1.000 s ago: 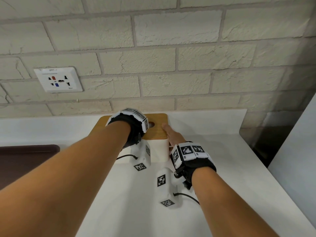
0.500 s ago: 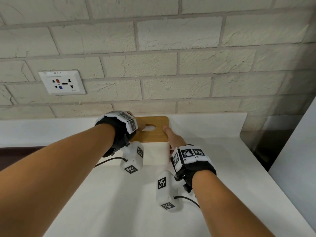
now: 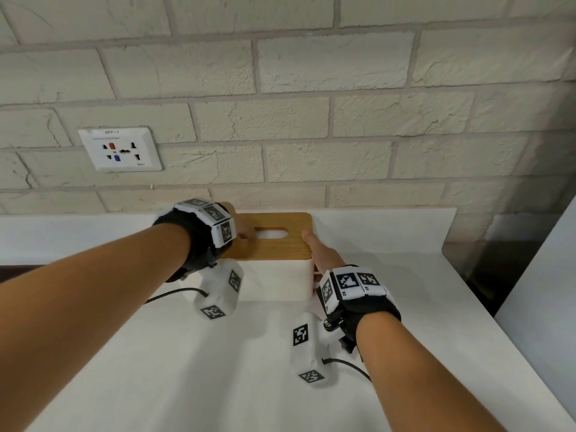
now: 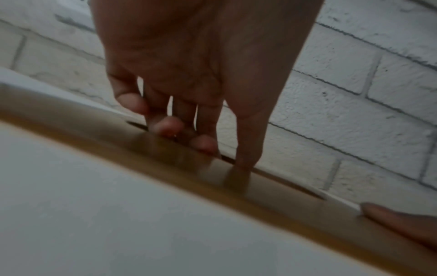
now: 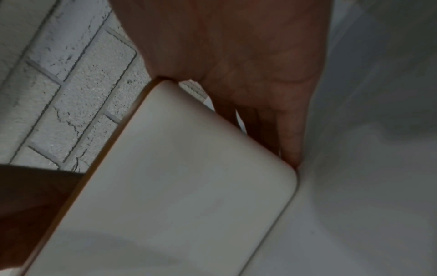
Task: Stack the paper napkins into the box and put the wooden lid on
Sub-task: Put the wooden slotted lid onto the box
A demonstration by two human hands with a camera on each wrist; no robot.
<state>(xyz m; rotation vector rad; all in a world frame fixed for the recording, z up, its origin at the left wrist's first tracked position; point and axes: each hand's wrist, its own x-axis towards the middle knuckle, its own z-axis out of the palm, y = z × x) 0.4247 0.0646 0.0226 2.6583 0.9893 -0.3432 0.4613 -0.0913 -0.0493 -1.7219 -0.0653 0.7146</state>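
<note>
A white box (image 3: 274,279) stands on the counter against the brick wall, with the wooden lid (image 3: 280,249) seated on it. White napkin (image 3: 276,232) shows through the lid's oval slot. My left hand (image 3: 241,232) reaches down onto the lid's left part, with its fingertips (image 4: 203,145) at the slot's edge and nothing held. My right hand (image 3: 318,254) lies flat against the box's right end. Its thumb (image 4: 397,218) rests on the lid's edge and its fingers (image 5: 290,140) point straight down the box's (image 5: 177,186) side wall.
The white counter (image 3: 218,369) spreads toward me. A wall socket (image 3: 120,149) sits on the bricks at the upper left. A dark surface (image 3: 12,272) lies at the far left. A dark gap (image 3: 486,269) and a white panel (image 3: 545,291) bound the right side.
My left hand has slid left across the lid, uncovering the whole slot. My right hand has stayed at the box's right end.
</note>
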